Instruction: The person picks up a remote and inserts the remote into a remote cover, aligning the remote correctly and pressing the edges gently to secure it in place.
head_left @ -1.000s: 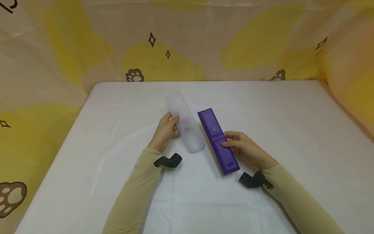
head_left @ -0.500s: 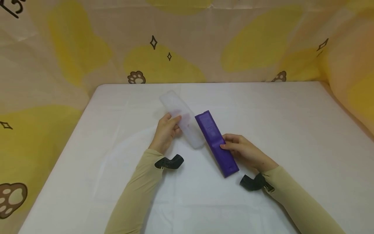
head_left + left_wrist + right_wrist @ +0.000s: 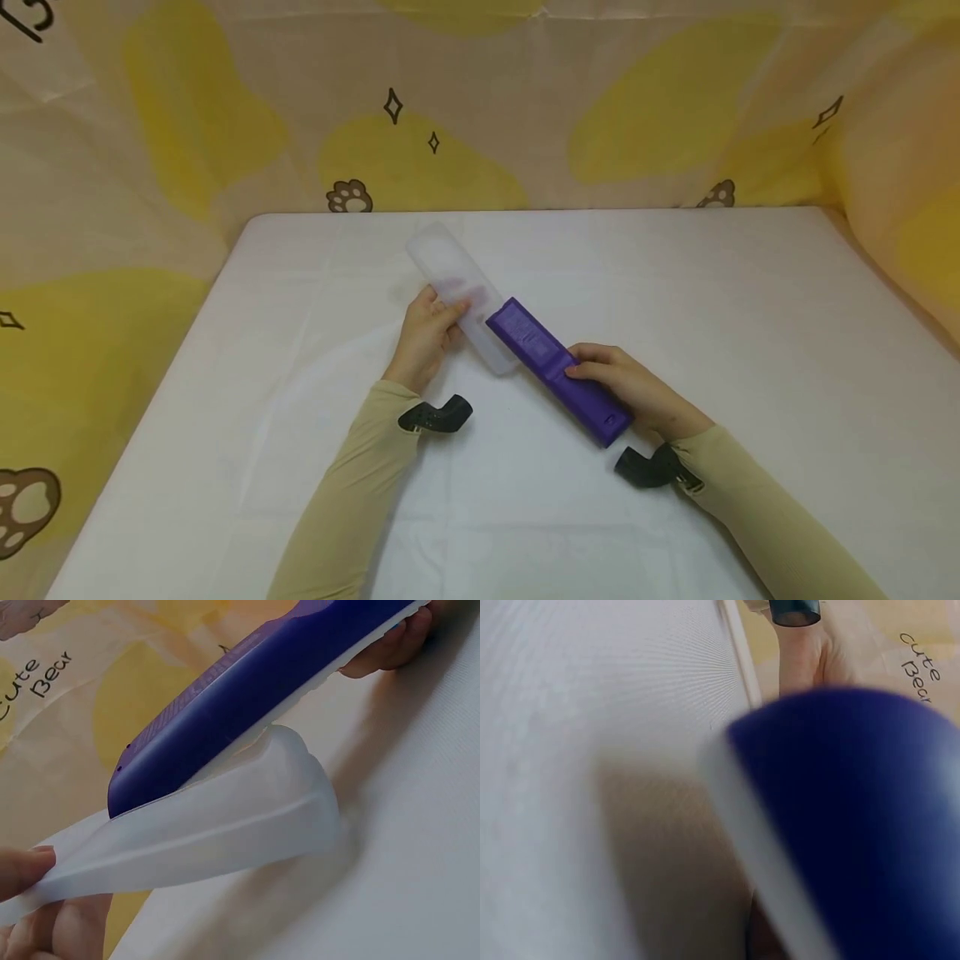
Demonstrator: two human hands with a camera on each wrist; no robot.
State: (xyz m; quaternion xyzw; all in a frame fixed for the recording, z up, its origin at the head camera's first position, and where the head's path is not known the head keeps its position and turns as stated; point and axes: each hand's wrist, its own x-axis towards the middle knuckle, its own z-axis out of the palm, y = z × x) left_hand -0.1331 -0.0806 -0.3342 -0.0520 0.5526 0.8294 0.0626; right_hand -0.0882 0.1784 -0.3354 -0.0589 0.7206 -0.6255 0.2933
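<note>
My left hand [image 3: 425,337] pinches the left edge of a translucent whitish remote control cover [image 3: 438,250] between thumb and fingers. The cover slants above the table, its open side showing in the left wrist view. In my right hand [image 3: 633,385] is a purple-backed remote control [image 3: 558,371], gripped at mid-length with the thumb on its back. A pale front side shows along the remote's edge [image 3: 300,694] in the left wrist view. The remote's far end overlaps the cover's near part; whether they touch I cannot tell. In the right wrist view the remote [image 3: 855,817] looms large and blurred.
A white-covered table [image 3: 480,517] lies beneath both hands. Behind it hangs a yellow and beige patterned cloth [image 3: 480,100], which also runs along the sides. A dark wrist-worn device [image 3: 435,415] sits on the left sleeve, and another such device [image 3: 648,467] on the right.
The remote's far end has swung left to over the cover, and its near end has moved right. The cover has tilted, its top leaning farther left. Both hands have barely shifted.
</note>
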